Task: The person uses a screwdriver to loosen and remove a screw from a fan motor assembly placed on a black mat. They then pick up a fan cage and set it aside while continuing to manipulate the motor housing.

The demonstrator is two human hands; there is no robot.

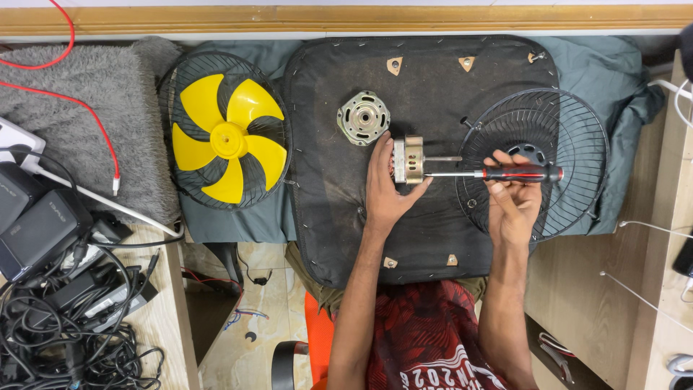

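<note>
My left hand (384, 189) grips a small metal fan motor (408, 159) with its shaft pointing right, held on a black padded board (433, 231). In my right hand (512, 202) is a screwdriver (505, 173) with a red and black handle, lying level with its tip against the motor's right side. A round metal motor cover (363, 117) lies on the board just above and left of my left hand. Under my right hand sits a black wire fan guard (570, 137).
A yellow fan blade (227, 139) rests in another black guard at the left. Grey fluffy cloth (86, 115), red wires (86, 108) and a heap of black adapters and cables (58, 289) fill the far left. Wooden ledges flank both sides.
</note>
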